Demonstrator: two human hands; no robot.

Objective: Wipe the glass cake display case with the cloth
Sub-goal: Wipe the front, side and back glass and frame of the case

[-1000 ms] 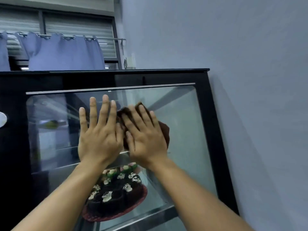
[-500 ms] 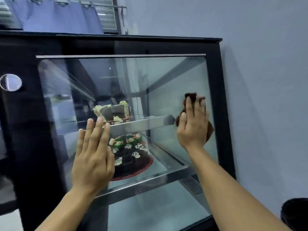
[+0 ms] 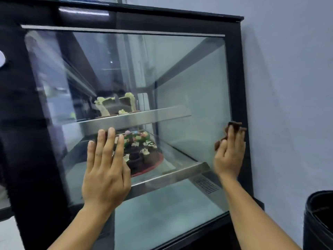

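The left hand [image 3: 106, 170] lies flat against the glass [image 3: 189, 78] of the display case [image 3: 234, 78], low on the pane. Its fingers [image 3: 110, 141] are straight and close together, holding nothing and seemingly bracing.

Behind those fingertips, inside the case, the upper shelf [image 3: 144, 118] carries a partly cut cake [image 3: 115, 105] with pale cream on its edges. Just to their right and lower, the lower shelf [image 3: 180, 175] holds a round chocolate cake [image 3: 142, 154] with coloured decorations on a red board. The floor of the case below it looks bare apart from a vent grille.

Further right, the right hand [image 3: 229, 156] presses the brown cloth [image 3: 234, 124] against the glass at its right edge, touching the black frame. Its fingers are straight and laid over the cloth, not curled round it. The cloth peeks out above the fingertips and beside the thumb.

This looks like mid-wipe, at the right-hand end of a stroke. The next move probably calls for steady pressure while drawing the cloth along the frame edge or back toward the left fingers, covering the lower glass.

Right of the cloth hand is the plain wall [image 3: 288, 87]. Below it stands a black bin [image 3: 319, 222], whose contents cannot be seen.
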